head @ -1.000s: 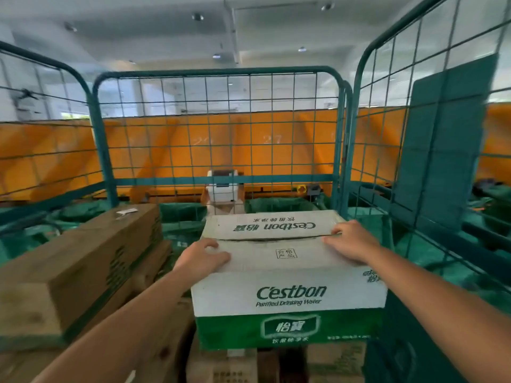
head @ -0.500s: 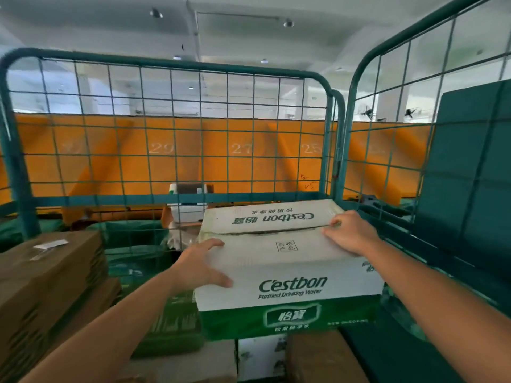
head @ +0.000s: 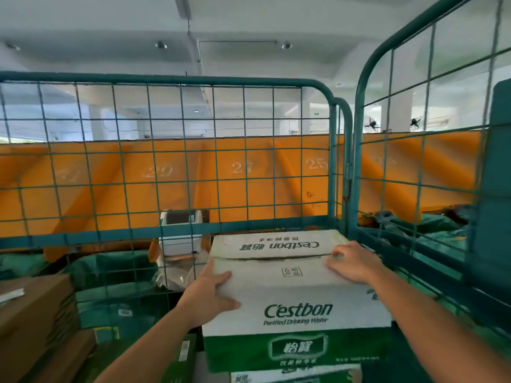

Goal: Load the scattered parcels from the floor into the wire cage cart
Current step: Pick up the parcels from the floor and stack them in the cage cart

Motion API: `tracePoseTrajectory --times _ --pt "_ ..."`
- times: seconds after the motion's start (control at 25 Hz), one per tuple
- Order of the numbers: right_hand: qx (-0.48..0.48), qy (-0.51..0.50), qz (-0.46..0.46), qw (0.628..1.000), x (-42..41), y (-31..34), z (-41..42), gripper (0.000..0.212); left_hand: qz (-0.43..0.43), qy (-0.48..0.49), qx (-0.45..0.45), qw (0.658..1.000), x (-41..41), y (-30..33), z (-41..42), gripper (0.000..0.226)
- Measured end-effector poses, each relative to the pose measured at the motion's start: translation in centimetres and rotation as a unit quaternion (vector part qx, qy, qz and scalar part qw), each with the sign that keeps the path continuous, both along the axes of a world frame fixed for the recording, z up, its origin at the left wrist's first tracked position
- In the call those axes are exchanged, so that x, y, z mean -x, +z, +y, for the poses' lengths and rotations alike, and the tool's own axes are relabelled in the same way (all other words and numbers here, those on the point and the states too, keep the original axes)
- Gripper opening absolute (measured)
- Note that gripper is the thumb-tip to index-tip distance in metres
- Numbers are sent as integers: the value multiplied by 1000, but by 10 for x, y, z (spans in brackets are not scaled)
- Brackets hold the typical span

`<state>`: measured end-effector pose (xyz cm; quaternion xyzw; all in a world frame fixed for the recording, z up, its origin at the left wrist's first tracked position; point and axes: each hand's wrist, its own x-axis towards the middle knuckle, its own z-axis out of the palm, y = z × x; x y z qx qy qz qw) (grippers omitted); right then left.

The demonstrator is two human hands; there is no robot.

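Note:
A white and green C'estbon water carton (head: 293, 294) sits inside the green wire cage cart (head: 177, 161), pushed into its far right corner on top of another carton of the same kind (head: 293, 377). My left hand (head: 213, 291) lies at the carton's near left top edge with fingers spread over the lid. My right hand (head: 352, 262) presses flat on the lid near its right side. Brown cardboard parcels (head: 33, 322) are stacked in the cart at the lower left.
The cage's back panel (head: 193, 128) and right panel (head: 414, 134) rise close around the carton. Behind the mesh stand orange numbered chutes (head: 243, 172), green sacks (head: 110, 269) and a white box (head: 179, 233). A dark green panel (head: 497, 175) lies at the far right.
The carton has slid deeper toward the cage's far right corner with both hands on it. The view has swung right, so the brown parcels sit farther left.

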<state>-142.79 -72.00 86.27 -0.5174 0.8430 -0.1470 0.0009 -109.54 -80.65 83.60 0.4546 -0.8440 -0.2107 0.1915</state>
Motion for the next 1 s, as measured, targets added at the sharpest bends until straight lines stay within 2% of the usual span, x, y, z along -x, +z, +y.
tracePoseTrajectory --times 0.08,0.16,0.2,0.28,0.36,0.44,0.72,1.0 --pt "23 1 48 999 6 1 -12 48 7 7 -11 1000 9 3 -17 86" --pt "99 19 117 988 -1 5 -19 45 -7 21 -9 1000 17 4 -28 85" --pt "132 43 112 984 -7 5 -20 45 -14 25 -1 1000 22 2 -32 84" --pt "104 119 91 983 -17 -5 -17 51 -21 24 15 999 30 1 -38 84" --pt "9 162 171 972 -13 -21 -20 75 -16 24 12 999 38 3 -46 86" --pt "-25 145 209 967 0 -27 -28 85 -20 19 16 999 47 5 -55 87" --pt "2 95 182 979 26 -30 -63 91 -150 46 74 985 80 14 -82 104" --pt "26 39 179 983 31 -37 -84 105 -116 66 87 987 96 6 -104 105"
